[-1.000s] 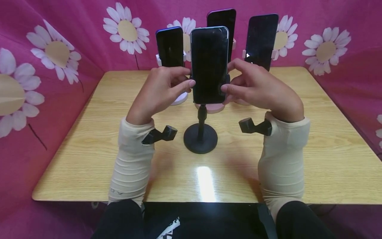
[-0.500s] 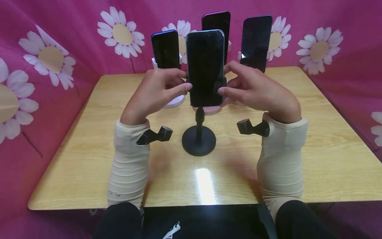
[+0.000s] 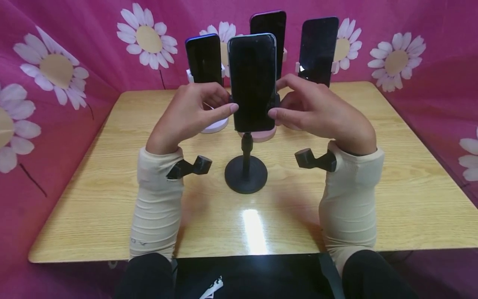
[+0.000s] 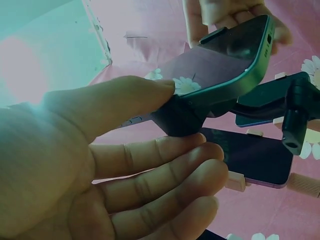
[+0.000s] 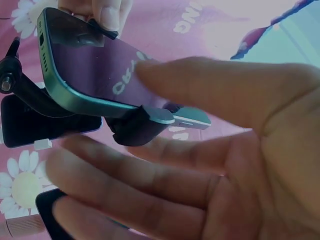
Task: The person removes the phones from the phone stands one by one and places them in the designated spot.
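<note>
Front phone: we see it [image 3: 252, 79] upright and centred above the bench [image 3: 123, 199], its dark screen toward us, between the two hands.
Black stand: its round base [image 3: 246, 178] rests on the bench, and a short post rises to the clamp [image 4: 177, 117], which takes the phone by both long sides.
Left hand: we find it [image 3: 186, 114] pinching the clamp on its side, thumb in front, forefinger tip behind; the other fingers reach out below, bent a little.
Right hand: it [image 3: 325, 108] mirrors that on the opposite side, thumb before the screen and forefinger behind the clamp; our right wrist view blurs the remaining fingers.
Phones behind: we count three, all dark-screened: a blue-edged phone [image 3: 204, 60] to the left, a purple-edged phone [image 3: 268, 23] partly hidden by the front one, and a black phone [image 3: 318, 50] to the right.
Bases behind: we make out a white base [image 3: 215, 126] beyond the left hand and a pink base [image 3: 263, 135] beyond the black stand.
Forearms: beige sleeves [image 3: 158, 203] cover both, each with a black wrist mount [image 3: 192, 166].
Backdrop: pink cloth [image 3: 93, 25] printed with large white daisies surrounds our bench.
</note>
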The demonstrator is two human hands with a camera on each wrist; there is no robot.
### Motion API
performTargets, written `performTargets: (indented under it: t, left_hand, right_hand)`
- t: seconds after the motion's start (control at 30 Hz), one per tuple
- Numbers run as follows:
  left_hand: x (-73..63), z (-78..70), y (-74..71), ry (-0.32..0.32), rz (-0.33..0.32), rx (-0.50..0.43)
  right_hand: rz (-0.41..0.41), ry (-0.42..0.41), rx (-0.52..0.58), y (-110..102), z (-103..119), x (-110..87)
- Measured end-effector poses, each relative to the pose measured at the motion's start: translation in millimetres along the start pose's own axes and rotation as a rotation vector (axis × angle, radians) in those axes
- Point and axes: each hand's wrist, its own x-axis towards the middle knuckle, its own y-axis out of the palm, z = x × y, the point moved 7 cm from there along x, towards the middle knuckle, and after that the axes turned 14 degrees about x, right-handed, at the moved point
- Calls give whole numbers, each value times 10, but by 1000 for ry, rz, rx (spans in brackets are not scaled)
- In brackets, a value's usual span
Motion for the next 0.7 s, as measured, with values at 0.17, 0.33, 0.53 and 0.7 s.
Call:
performTargets:
  t: [0.17, 0.33, 0.53, 0.7]
  left_hand:
    - [8, 17, -2, 3, 0, 7]
    - [25, 19, 16, 36, 3, 7]
    - [57, 18, 44, 109, 8, 25]
    - [67, 11, 72, 178, 12, 36]
  right_hand:
    - [-136, -89, 51, -53, 102, 10]
    - [-365, -222, 118, -67, 214, 52]
    - [-570, -368, 129, 54, 311, 141]
    - [-672, -516, 0, 231, 373, 232]
